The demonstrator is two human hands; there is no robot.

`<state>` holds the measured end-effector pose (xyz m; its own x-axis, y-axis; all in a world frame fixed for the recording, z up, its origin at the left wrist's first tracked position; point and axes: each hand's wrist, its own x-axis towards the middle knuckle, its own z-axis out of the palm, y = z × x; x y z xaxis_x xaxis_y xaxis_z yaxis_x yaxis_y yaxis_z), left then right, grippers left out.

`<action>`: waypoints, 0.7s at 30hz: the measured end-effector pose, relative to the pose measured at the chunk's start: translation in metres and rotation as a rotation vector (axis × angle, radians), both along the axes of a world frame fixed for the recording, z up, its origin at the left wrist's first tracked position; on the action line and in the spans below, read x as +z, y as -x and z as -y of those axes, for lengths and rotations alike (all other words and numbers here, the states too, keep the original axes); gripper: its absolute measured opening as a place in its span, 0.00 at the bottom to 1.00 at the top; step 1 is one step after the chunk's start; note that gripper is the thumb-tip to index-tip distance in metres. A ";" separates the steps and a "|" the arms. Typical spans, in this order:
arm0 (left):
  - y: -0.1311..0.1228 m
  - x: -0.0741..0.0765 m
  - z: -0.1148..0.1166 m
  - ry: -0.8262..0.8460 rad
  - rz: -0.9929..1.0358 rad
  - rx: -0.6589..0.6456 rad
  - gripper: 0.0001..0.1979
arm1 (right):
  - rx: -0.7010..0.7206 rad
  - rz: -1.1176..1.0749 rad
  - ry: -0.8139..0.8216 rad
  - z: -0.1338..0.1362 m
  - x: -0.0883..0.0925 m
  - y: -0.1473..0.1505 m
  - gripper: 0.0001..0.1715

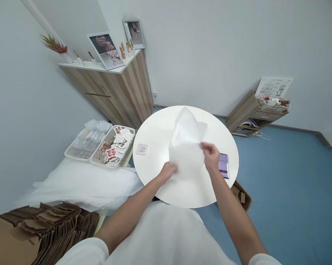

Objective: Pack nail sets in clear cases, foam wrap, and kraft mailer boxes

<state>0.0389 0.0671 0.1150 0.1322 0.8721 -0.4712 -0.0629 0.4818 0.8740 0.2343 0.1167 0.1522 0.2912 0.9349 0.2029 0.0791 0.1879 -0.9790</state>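
Observation:
Both hands hold a piece of thin white packing foam [186,156] above the round white table [151,173]. It has a crease across the middle and a pointed flap at the far end; whether it is a single sheet or a pouch I cannot tell. At its lower left edge my left hand [167,172] grips it, slightly blurred. My right hand [210,156] pinches the right edge near the crease. Left on the table lies a small clear case [142,149] with pinkish-red pieces inside. A phone [223,165] with a lit screen lies just beyond my right hand.
Left of the table stand a basket of small printed cards and packets [113,147] and a basket of clear plastic cases [88,141]. Nearer are layered white foam [85,180] and folded brown cardboard [58,228]. A cardboard box [241,195] sits under the table's right edge.

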 end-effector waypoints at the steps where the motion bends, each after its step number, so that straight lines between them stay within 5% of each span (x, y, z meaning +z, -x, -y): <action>1: 0.004 -0.014 0.012 0.096 -0.047 -0.046 0.10 | 0.041 0.047 0.124 0.009 -0.023 -0.001 0.11; 4: 0.018 -0.044 0.036 0.310 -0.088 -0.099 0.13 | 0.124 0.192 0.375 0.027 -0.078 0.000 0.13; 6: 0.024 -0.051 0.040 0.377 -0.038 -0.084 0.15 | 0.135 0.263 0.445 0.030 -0.095 0.002 0.14; 9: 0.024 -0.052 0.031 0.371 -0.058 -0.052 0.22 | 0.150 0.366 0.493 0.025 -0.105 0.004 0.16; 13: 0.017 -0.061 0.019 0.315 -0.337 -0.047 0.36 | 0.264 0.535 0.508 0.020 -0.113 0.008 0.16; 17: 0.016 -0.076 0.019 0.234 -0.576 -0.193 0.29 | 0.351 0.591 0.528 0.026 -0.124 0.010 0.17; 21: 0.024 -0.087 0.022 0.230 -0.577 -0.192 0.22 | 0.310 0.639 0.544 0.032 -0.129 0.006 0.23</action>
